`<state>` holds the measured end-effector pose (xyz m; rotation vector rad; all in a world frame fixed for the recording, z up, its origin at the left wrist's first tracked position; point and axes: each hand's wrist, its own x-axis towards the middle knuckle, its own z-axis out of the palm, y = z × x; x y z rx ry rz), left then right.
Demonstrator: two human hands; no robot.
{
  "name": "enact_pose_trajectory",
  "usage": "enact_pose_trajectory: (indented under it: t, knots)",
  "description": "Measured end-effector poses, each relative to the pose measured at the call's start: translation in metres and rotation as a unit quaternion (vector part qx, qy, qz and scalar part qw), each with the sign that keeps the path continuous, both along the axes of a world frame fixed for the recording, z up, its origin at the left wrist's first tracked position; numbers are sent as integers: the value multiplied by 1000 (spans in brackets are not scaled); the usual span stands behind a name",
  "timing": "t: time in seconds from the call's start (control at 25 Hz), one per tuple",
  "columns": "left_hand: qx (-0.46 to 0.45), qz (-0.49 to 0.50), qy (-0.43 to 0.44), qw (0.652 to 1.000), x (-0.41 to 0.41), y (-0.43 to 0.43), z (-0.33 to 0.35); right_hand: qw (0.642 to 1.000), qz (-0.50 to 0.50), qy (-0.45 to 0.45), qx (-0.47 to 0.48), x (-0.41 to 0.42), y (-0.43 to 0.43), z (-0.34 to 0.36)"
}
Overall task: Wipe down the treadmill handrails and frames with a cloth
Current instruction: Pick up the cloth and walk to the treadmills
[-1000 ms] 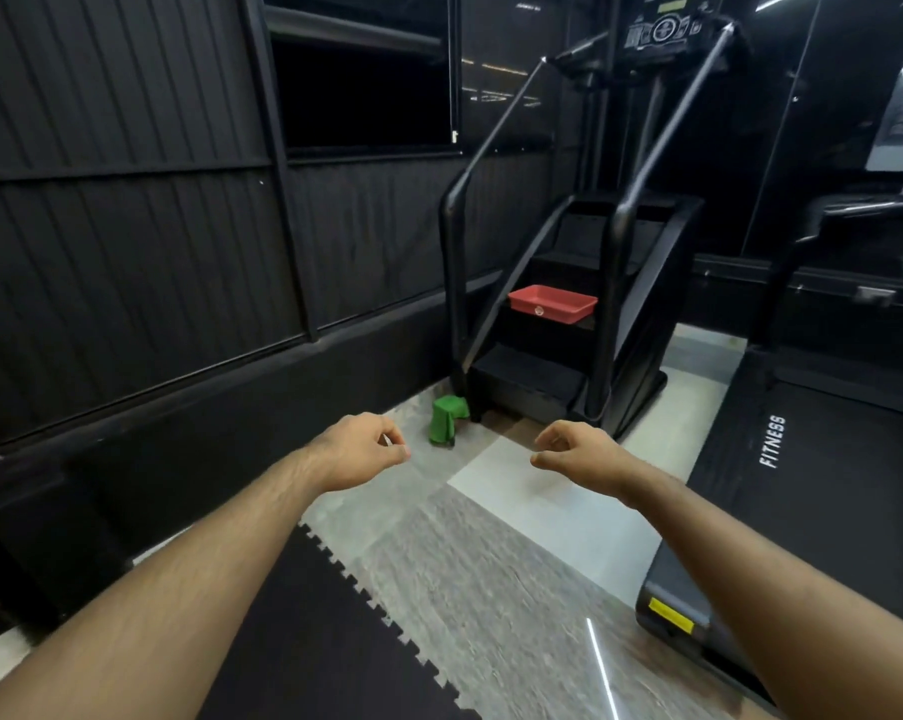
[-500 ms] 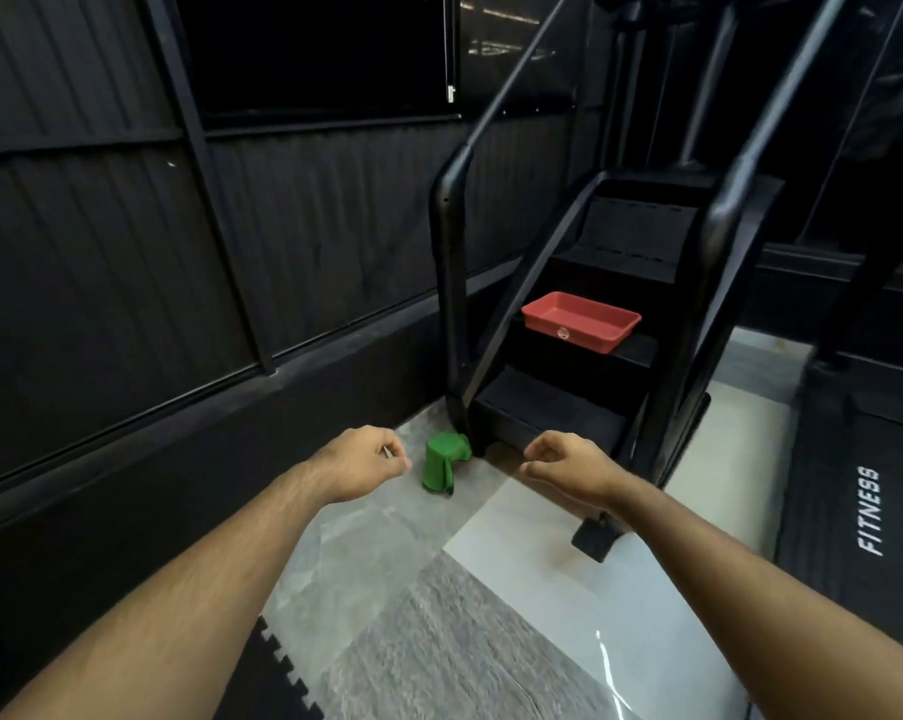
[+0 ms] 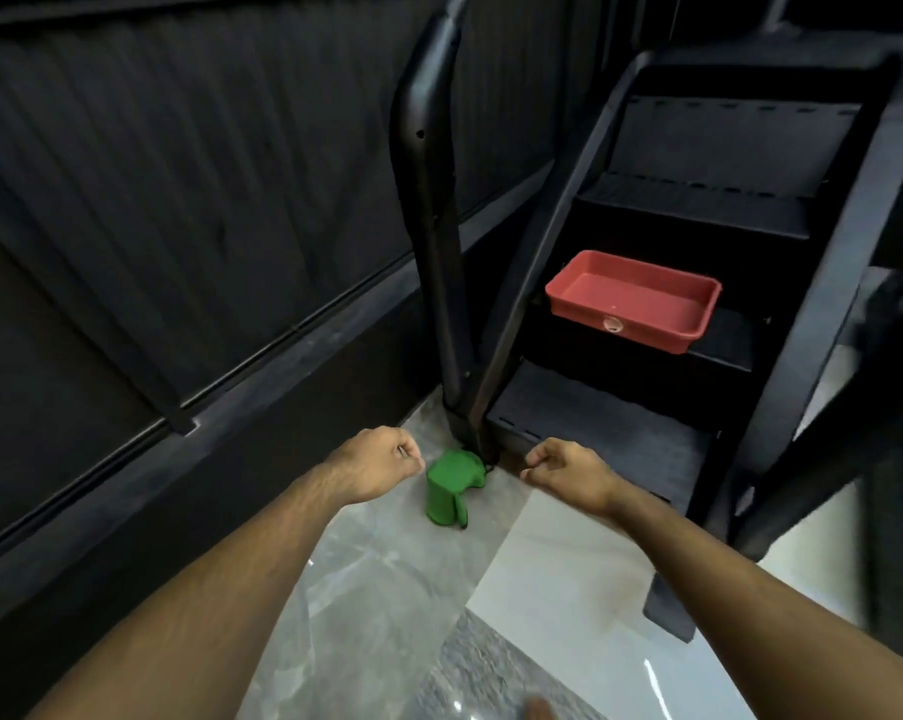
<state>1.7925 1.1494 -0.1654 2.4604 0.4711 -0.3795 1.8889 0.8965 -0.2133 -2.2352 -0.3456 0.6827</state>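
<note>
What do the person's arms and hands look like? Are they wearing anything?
The left forearm and right forearm are bare, with no sleeves in view. The left hand and right hand wear no gloves; no watch or bracelet shows at either wrist.

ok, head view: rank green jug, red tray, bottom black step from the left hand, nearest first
1. Green plastic jug, on the floor just right of the left hand.
2. Bottom black step, farther right.
3. Red rectangular plastic tray, one step higher.
</note>
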Motion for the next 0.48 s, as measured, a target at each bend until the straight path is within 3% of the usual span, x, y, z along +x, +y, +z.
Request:
enact_pose_trajectory:
  t: [0.24,0.48]
  knots:
    - [19,-17,67,997,185,91,-108,995,-53,83,33,166,91,-123]
    - [20,-98,184,978,309,140,-253,971,-115,210,-9,238,147,-277]
